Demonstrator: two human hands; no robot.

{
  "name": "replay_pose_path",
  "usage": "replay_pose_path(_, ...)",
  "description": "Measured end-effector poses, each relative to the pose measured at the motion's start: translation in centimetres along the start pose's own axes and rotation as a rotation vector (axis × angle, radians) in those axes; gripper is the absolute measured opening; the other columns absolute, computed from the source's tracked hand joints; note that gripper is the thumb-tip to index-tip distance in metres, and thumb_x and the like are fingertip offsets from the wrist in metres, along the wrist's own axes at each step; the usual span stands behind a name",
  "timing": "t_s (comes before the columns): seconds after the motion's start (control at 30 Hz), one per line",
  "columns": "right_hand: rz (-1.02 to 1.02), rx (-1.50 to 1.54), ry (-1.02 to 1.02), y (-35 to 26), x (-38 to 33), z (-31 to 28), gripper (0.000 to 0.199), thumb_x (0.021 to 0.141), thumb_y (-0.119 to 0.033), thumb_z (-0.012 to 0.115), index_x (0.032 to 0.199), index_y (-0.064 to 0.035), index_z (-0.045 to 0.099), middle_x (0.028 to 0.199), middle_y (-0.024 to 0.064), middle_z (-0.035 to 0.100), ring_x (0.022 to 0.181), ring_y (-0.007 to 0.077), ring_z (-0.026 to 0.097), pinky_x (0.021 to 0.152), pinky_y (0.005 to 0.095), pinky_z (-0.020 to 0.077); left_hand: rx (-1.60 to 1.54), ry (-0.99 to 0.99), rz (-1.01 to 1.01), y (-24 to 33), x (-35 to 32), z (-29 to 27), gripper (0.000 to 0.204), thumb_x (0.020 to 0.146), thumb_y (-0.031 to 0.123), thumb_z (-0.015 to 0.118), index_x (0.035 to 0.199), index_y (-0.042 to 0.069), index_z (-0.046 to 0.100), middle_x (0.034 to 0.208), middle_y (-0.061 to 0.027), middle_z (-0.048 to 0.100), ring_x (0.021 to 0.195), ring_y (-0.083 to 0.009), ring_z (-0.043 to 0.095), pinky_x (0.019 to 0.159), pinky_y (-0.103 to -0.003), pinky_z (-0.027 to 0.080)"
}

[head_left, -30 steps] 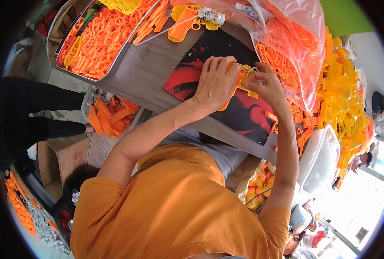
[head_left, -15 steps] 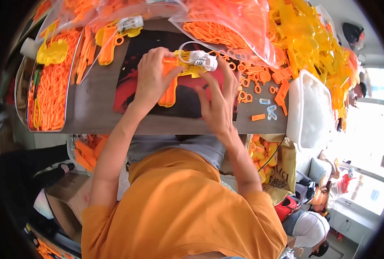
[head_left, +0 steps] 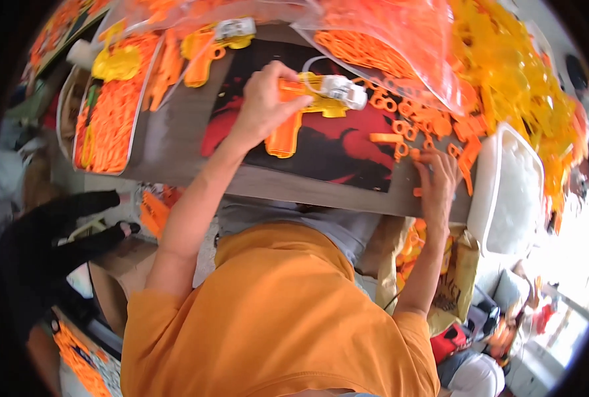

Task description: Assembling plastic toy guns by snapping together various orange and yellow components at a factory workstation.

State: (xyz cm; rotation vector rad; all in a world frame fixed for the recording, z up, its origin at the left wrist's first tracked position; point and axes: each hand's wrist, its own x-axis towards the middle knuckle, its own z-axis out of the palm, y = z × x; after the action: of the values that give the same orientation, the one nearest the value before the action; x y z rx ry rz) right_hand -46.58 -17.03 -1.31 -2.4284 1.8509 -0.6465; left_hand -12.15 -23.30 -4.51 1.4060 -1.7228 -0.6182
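Observation:
My left hand (head_left: pixel 268 104) is closed around the back of a toy gun (head_left: pixel 284 135) with an orange grip, a yellow frame and a white front section. A loop of clear tubing (head_left: pixel 308 65) rises from its top. The gun lies on its side over a black and red mat (head_left: pixel 357 155). To the right, my right hand (head_left: pixel 439 177) is at the edge of a scatter of small orange plastic parts (head_left: pixel 410 122). Its fingers are bent inward, with a bit of orange at the fingertips. What they pinch is too small and blurred to name.
On the left stands a bin (head_left: pixel 130 142) of orange parts; behind it lies another toy gun (head_left: pixel 205 56). A clear bag (head_left: pixel 387 46) of orange pieces lies at the back. At right are a white tub (head_left: pixel 503 198) and piled yellow parts (head_left: pixel 519 73). A paper bag (head_left: pixel 463 264) stands below.
My right hand has left the front of the toy gun and moved right to the loose orange parts. The left hand still holds the gun. The whole view has shifted slightly.

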Motion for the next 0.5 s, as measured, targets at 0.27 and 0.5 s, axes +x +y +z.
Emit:
replay_pose_path(0.27,0.004,0.181,0.141,-2.9,-0.4,1.0,0.013,0.080,-0.005,0.070,0.087,-0.0047,0.058,0.114,0.0040,0.066,0.103,0.0245,0.057,0.098,0.0381,0.0345,0.014,0.084,0.060,-0.5,-0.5,0.5,0.036,0.076,0.027,0.077,0.096,0.008,0.053,0.097,-0.0074,0.061,0.093,-0.0279,0.054,0.087,-0.042,0.039)
replay_pose_path(0.5,-0.304,0.087,0.044,-12.1,1.3,5.1,0.022,0.079,-0.010,0.071,0.100,-0.0082,0.066,0.102,0.0043,0.062,0.096,0.0238,0.056,0.090,0.0387,0.0373,0.060,0.087,0.050,-0.4,-0.5,0.3,0.038,0.076,0.027,0.078,0.097,0.006,0.054,0.095,-0.0083,0.062,0.094,-0.0286,0.057,0.088,-0.040,0.042)
